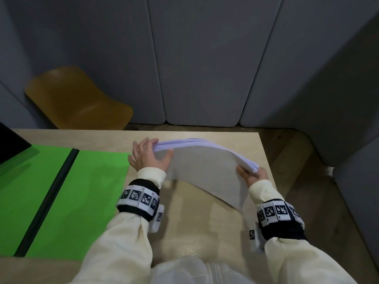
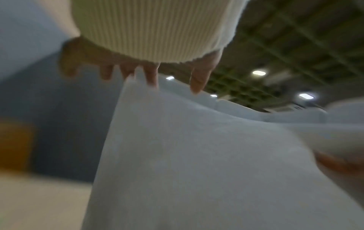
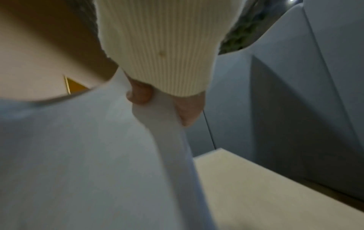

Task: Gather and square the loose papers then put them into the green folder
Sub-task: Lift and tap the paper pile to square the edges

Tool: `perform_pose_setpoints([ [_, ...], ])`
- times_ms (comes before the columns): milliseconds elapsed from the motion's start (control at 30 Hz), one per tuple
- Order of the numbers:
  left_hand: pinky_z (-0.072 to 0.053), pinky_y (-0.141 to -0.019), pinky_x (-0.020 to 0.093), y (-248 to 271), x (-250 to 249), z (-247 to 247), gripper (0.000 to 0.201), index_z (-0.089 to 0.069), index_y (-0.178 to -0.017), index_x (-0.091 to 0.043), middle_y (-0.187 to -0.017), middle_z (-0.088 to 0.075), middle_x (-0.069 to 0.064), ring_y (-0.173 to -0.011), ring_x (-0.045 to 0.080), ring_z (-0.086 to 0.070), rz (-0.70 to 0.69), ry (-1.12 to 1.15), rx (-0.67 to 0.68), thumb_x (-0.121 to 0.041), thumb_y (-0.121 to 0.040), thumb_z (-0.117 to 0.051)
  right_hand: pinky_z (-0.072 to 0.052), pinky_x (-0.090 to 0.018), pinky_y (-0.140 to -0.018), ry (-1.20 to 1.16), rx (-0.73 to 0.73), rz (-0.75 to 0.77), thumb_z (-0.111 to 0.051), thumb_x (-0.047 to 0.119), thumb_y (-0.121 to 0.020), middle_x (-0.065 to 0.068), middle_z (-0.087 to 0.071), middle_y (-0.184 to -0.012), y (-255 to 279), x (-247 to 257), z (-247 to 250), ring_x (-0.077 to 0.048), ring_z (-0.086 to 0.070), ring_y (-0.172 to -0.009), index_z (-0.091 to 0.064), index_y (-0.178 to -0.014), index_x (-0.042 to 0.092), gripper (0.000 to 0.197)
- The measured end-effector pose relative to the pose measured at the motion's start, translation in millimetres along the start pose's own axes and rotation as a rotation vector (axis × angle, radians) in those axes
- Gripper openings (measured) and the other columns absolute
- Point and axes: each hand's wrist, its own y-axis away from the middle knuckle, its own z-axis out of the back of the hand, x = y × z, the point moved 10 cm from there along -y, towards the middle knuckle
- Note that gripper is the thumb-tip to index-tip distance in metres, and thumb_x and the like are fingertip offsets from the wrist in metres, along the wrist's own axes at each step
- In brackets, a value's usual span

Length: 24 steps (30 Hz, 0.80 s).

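Both hands are lifting the papers (image 1: pixel 205 167) above the table (image 1: pixel 205 232), to the right of the open green folder (image 1: pixel 61 191). The left hand (image 1: pixel 146 155) is pinching one end, thumb in front and fingers behind; the right hand (image 1: pixel 253 175) is gripping the opposite edge. Standing the stack on one edge and tapping it should square it. The white stack is bowing, its edges fanned.
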Motion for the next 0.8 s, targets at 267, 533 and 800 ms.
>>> perform_pose_setpoints([
  [267, -0.033, -0.108, 0.041, 52.7, -136.0, -9.3, 0.039, -0.056, -0.115, -0.029, -0.124, -0.062, -0.002, -0.125, 0.024, -0.049, -0.579, -0.258, 0.352, -0.038, -0.078, -0.062, -0.045, -0.024, -0.062, 0.317, 0.24, 0.478, -0.061, 0.017, -0.087, 0.001, -0.065, -0.067, 41.6, 130.2, -37.4, -0.004, -0.056, -0.059, -0.074, -0.081, 0.021, 0.015],
  [533, -0.057, -0.078, 0.039, 28.5, -118.9, 27.7, 0.016, -0.069, -0.091, -0.021, -0.083, -0.074, 0.006, -0.077, 0.028, -0.067, -0.369, 0.215, 0.334, -0.02, -0.075, -0.065, -0.051, -0.036, -0.069, 0.37, 0.217, 0.588, -0.063, 0.028, -0.085, -0.007, -0.069, -0.077, 37.5, 146.4, 5.3, -0.021, -0.062, -0.073, -0.071, -0.086, 0.018, 0.013],
  [800, -0.054, -0.07, 0.012, 15.7, -88.1, 35.7, 0.032, -0.064, -0.115, 0.0, -0.095, -0.068, 0.0, -0.068, -0.002, -0.065, -0.251, 0.562, 0.32, 0.002, -0.083, -0.063, -0.057, -0.016, -0.06, -0.323, 0.251, 0.324, -0.068, 0.028, -0.071, 0.01, -0.075, -0.068, 30.6, 110.6, 17.2, -0.003, -0.071, -0.065, -0.065, -0.091, 0.015, 0.024],
])
